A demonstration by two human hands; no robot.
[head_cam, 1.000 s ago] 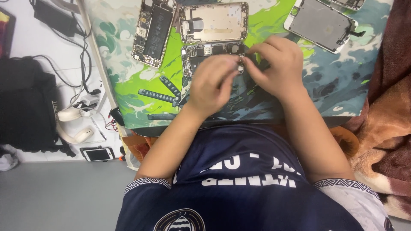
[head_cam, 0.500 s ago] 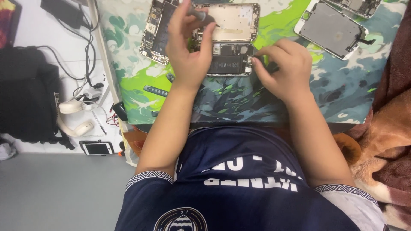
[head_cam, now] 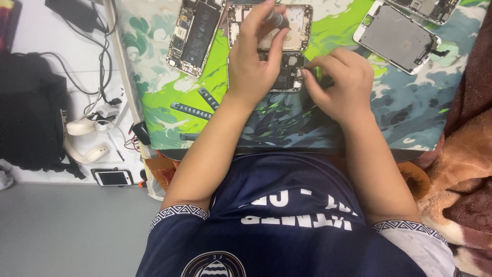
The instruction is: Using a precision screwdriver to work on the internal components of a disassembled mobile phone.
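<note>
An opened phone (head_cam: 302, 28) with a bare metal shell and a dark circuit board lies on a green and blue patterned mat (head_cam: 154, 77). My left hand (head_cam: 253, 61) reaches over it, fingers closed on a small grey screwdriver (head_cam: 277, 19) held above the shell. My right hand (head_cam: 341, 82) rests on the mat just right of the phone. Its thumb and fingertips pinch the phone's right edge beside the board. Whether a small part sits between those fingertips is hidden.
A second opened phone with a black battery (head_cam: 195, 33) lies left of it. Two screen panels (head_cam: 397, 36) lie at the upper right, thin metal strips (head_cam: 192, 110) at the left. A black bag (head_cam: 31, 113), white headphones (head_cam: 84, 149) and a phone (head_cam: 113, 178) sit left; a brown blanket (head_cam: 461, 154) right.
My left hand has moved away from my right hand and up over the phone shell, carrying the screwdriver. My right hand has stayed at the phone's right edge.
</note>
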